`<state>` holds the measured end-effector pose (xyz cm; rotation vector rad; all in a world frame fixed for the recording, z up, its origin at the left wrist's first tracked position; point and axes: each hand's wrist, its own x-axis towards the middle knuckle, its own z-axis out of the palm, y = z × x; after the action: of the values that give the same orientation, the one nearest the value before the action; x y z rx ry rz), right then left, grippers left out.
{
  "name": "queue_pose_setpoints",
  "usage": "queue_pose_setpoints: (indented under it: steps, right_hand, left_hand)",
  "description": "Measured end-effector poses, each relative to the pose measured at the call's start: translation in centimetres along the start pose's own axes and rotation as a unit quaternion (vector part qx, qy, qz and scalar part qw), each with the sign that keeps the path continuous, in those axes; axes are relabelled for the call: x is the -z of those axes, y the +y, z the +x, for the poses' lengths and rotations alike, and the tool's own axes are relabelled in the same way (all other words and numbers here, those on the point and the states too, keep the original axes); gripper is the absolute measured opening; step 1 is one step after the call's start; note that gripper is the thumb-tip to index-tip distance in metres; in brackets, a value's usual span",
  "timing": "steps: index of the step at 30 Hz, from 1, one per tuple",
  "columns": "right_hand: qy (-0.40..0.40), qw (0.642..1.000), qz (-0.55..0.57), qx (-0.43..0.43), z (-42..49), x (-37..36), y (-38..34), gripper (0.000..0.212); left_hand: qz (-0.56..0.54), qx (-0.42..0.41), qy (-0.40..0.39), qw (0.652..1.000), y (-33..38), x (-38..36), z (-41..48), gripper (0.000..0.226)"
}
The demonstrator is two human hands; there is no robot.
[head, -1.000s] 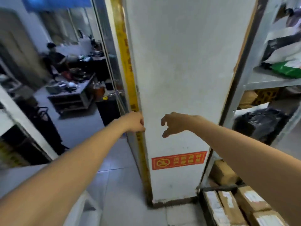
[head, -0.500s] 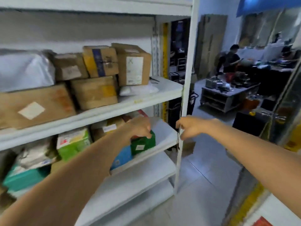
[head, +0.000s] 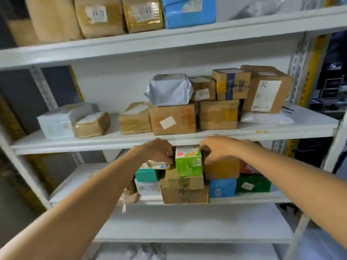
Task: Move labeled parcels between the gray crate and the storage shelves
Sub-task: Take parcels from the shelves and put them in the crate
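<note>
White storage shelves (head: pixel 187 139) fill the view, with labeled parcels on several levels. On the third shelf down, a green box (head: pixel 188 163) with a white and red top stands on a brown carton (head: pixel 185 192). My left hand (head: pixel 159 151) curls against the green box's left side, just above a small flat parcel (head: pixel 157 165). On the opposite side my right hand (head: pixel 218 150) grips it with thumb and fingers, in front of a tan box (head: pixel 222 168). The gray crate is not in view.
Teal (head: pixel 146 175), blue (head: pixel 222 187) and dark green (head: pixel 252 184) boxes flank the carton. The shelf above holds brown cartons (head: pixel 172 119) and a grey poly bag (head: pixel 169 90). The shelf below (head: pixel 187 222) is bare. A shelf post (head: pixel 336 152) stands at the right.
The view has swung left from the pillar and aisle onto the shelves. Both hands, empty before, have reached in and closed around the green box.
</note>
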<state>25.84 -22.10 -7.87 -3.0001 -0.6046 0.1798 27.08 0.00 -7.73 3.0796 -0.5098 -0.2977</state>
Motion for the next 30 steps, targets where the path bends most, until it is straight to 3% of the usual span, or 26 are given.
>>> queue_pose_setpoints:
  steps: [6,11,17,30]
  right_hand:
    - [-0.004,0.996,-0.009,0.093,4.0,-0.2,-8.4,0.053]
    - [0.001,0.992,-0.022,0.123,6.5,0.1,-12.4,0.056]
    - [0.021,0.993,-0.003,0.116,10.1,1.3,-14.2,0.063]
    - [0.032,0.996,-0.005,0.084,16.8,2.0,-13.4,0.061]
  left_hand:
    - [-0.020,0.072,0.007,0.997,-6.8,-0.8,-4.4,0.039]
    - [-0.038,0.106,0.022,0.993,-11.0,-0.3,-6.8,0.038]
    - [-0.064,0.141,0.083,0.984,-16.5,0.9,-5.9,0.025]
    - [-0.065,0.183,0.125,0.973,-23.2,2.0,-0.3,0.035]
